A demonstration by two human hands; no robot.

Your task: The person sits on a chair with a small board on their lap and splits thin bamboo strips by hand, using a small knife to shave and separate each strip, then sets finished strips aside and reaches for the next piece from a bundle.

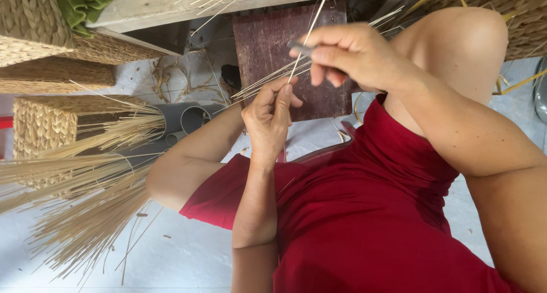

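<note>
While woven baskets (34, 19) of pale plaited fibre stack up along the far left, with a green cloth (85, 2) draped over the top one, a thick sheaf of straw-coloured reed sticks (85, 179) fans out below them across the pale tiled floor (171, 259), its ends spreading toward the lower left. Just right of the sheaf, grey plastic pipes (191, 117) lie on the floor, their open mouths facing the viewer, and a few dry scraps of fibre litter the tiles behind them. Toward the middle, the left hand (270, 113) rises from a bare forearm above the red garment (364, 224) that covers the lap; its fingers are curled closed, thumb pressed to forefinger, pinching a small bunch of thin reed strips (268, 79) that run out to the left and upward over a dark reddish wooden board (268, 42). Behind the board, a weathered grey plank (171, 2) crosses the top of the view with more loose strips lying on it. To the right of the left hand and slightly higher, the right hand (353, 53) is closed in a loose fist around a small dark blade-like tool (299, 47), and a single long reed strip (313, 22) passes under its thumb, running from the left fingertips up past the top edge. The two hands sit close together, joined by that strip. Farther right, a bare knee (461, 42) stands up, with another woven basket (513, 13) behind it.
</note>
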